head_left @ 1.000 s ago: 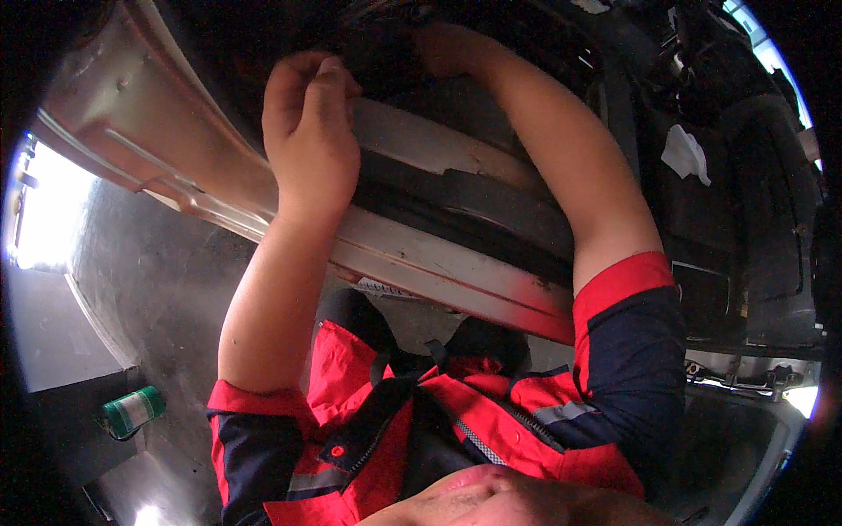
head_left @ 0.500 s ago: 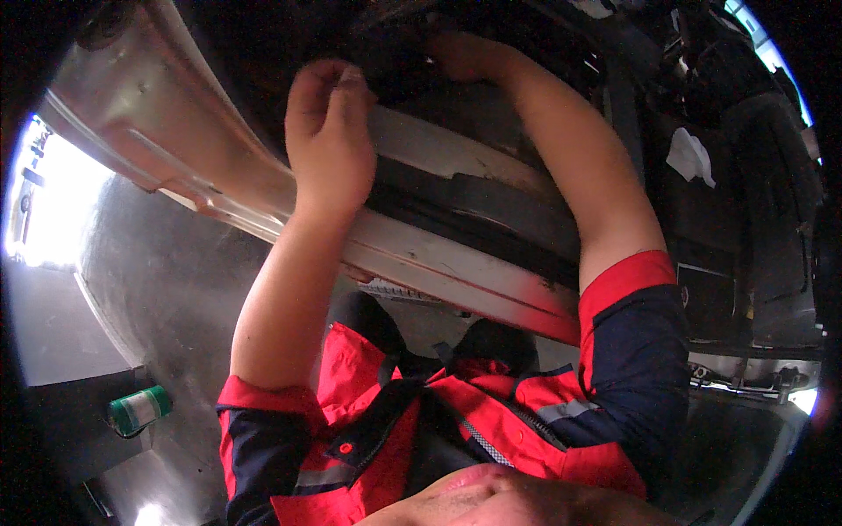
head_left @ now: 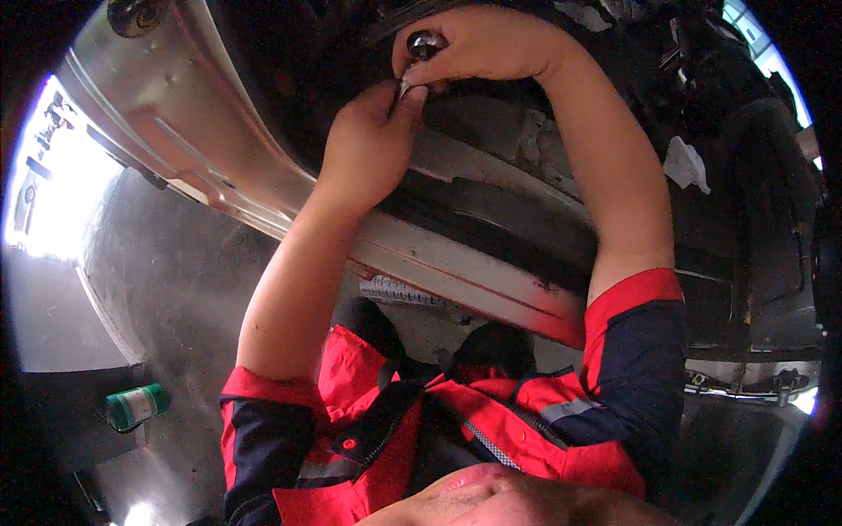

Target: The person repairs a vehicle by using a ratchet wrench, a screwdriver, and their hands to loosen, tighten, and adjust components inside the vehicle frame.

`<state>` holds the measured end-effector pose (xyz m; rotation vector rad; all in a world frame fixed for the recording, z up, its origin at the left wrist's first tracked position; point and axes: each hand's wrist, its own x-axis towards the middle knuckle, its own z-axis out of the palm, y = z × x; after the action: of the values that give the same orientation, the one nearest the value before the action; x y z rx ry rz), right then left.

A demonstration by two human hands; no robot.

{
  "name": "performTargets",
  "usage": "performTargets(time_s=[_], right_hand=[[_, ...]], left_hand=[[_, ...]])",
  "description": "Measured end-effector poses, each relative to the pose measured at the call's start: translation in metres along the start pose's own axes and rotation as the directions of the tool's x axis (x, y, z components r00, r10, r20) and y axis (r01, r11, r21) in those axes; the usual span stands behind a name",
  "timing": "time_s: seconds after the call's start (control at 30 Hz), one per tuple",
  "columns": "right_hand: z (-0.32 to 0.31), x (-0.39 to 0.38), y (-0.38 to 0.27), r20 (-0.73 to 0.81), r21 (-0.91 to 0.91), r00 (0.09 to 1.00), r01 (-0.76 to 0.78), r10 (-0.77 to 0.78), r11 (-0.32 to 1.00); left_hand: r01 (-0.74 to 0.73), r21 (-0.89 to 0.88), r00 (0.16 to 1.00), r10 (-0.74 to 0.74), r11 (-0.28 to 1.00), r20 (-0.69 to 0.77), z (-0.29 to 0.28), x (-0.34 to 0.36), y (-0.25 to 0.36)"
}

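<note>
One shiny metal tool [head_left: 426,42] is grasped in the right hand [head_left: 493,44], its long axis sloping toward the left hand [head_left: 370,145], whose grip one cannot tell.

Person's bare left hand [head_left: 373,145] at upper centre, thumb and fingers pinched, bare left forearm [head_left: 294,289] slanting up from lower left. Bare right hand [head_left: 487,44] just above, fingers curled, wrist bent; bare right forearm [head_left: 624,175] runs down the right side. Fingertips close together; contact unclear.
</note>
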<state>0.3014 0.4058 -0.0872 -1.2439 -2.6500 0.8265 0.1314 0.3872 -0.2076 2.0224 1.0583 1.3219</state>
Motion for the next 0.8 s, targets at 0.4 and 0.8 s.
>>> performTargets(time_s=[0.4, 0.8], right_hand=[[-0.008, -0.004, 0.019, 0.190, 0.477, 0.980, -0.140, 0.054, 0.867], [0.001, -0.004, 0.031, 0.040, 0.434, 0.997, -0.078, 0.068, 0.897]], left_hand=[[0.057, -0.119, 0.995, -0.047, 0.991, 0.086, -0.001, -0.002, 0.000], [0.257, -0.406, 0.955, -0.167, 0.877, 0.245, -0.001, -0.001, -0.008]])
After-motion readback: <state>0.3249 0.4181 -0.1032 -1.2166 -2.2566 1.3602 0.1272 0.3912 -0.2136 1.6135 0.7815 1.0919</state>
